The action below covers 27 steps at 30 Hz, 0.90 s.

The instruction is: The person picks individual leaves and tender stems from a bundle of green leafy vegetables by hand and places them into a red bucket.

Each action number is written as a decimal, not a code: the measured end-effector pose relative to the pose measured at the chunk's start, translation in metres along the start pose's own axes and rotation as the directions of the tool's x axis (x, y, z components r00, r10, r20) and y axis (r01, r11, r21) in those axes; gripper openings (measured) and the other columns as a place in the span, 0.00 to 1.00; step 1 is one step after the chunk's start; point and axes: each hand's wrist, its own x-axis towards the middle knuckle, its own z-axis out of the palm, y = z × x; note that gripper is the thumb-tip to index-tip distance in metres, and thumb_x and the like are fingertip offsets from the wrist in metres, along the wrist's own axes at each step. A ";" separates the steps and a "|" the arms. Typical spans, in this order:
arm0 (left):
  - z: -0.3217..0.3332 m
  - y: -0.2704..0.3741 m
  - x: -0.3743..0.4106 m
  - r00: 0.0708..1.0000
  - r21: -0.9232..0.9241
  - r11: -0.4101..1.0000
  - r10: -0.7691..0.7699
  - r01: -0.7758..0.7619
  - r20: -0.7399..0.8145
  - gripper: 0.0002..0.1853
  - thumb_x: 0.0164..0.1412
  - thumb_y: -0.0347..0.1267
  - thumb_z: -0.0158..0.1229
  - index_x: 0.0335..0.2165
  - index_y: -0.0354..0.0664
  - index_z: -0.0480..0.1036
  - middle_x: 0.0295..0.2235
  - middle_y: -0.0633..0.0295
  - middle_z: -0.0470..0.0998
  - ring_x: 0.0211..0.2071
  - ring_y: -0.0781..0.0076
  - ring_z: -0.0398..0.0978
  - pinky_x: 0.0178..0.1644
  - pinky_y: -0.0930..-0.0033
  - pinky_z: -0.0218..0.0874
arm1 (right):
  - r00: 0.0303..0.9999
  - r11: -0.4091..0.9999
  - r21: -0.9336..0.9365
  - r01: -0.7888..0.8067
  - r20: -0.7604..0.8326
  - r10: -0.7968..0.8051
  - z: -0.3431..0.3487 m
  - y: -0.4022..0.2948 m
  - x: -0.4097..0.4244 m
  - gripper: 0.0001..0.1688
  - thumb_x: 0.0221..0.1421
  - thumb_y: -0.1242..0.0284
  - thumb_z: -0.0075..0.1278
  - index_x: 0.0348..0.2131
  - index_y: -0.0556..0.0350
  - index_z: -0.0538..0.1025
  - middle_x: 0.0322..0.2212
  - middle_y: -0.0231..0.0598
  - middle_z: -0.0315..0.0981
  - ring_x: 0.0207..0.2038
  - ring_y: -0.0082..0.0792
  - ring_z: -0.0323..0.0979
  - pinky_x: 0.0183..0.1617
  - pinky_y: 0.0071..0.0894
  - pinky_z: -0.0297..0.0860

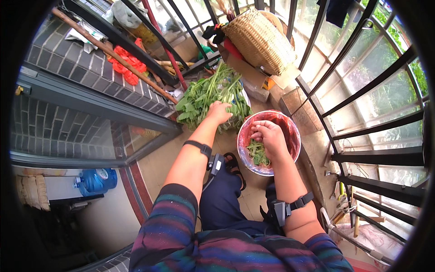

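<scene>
A heap of leafy green vine shoots (pixel 195 98), with long pale stems, lies on the floor ahead of me. My left hand (pixel 218 113) is at the near side of this heap, thumb and forefinger apart, with no stem visible between them. To the right stands a round bucket (pixel 241 153) lined with a reddish plastic bag (pixel 286 131). Inside it are some green trimmings and curly tendrils (pixel 258 153). Over the bucket's mouth hangs my right hand (pixel 272 137), its fingers loosely curled; whether anything is in the palm is hidden.
Black metal railings (pixel 373 127) curve along the right. A woven basket (pixel 260 40) leans at the back beside bricks (pixel 300 114). On the left are a glass door (pixel 78 136), a wooden pole (pixel 115 56) and a blue water jug (pixel 98 182). Sandaled feet (pixel 234 166) rest near the bucket.
</scene>
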 end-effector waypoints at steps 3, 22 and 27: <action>0.008 0.012 0.017 0.991 0.141 0.987 -0.094 0.081 0.092 0.26 0.47 0.42 0.64 0.48 0.62 0.72 0.55 0.54 0.62 0.57 0.52 0.56 0.60 0.60 0.53 | 1.000 0.998 0.056 -0.002 0.003 0.002 -0.002 -0.005 -0.003 0.10 0.54 0.78 0.44 0.35 0.65 0.73 0.28 0.37 0.75 0.24 0.21 0.71 0.30 0.20 0.66; -0.114 -0.028 -0.071 0.855 -0.534 0.838 -0.193 -0.112 -0.482 0.09 0.50 0.30 0.63 0.27 0.36 0.73 0.26 0.60 0.77 0.28 0.75 0.71 0.35 0.74 0.61 | 0.999 0.998 -0.023 0.054 -0.007 -0.054 -0.018 -0.012 -0.002 0.09 0.55 0.76 0.46 0.35 0.61 0.74 0.29 0.35 0.75 0.24 0.20 0.71 0.31 0.17 0.66; -0.146 0.025 -0.160 0.903 -0.788 0.555 -0.144 -0.266 -0.405 0.04 0.56 0.23 0.56 0.31 0.35 0.68 0.28 0.59 0.77 0.27 0.77 0.72 0.33 0.77 0.63 | 0.990 0.992 -0.080 0.098 0.113 -0.089 -0.011 -0.003 -0.002 0.11 0.55 0.75 0.49 0.38 0.61 0.74 0.30 0.33 0.75 0.28 0.19 0.71 0.35 0.18 0.67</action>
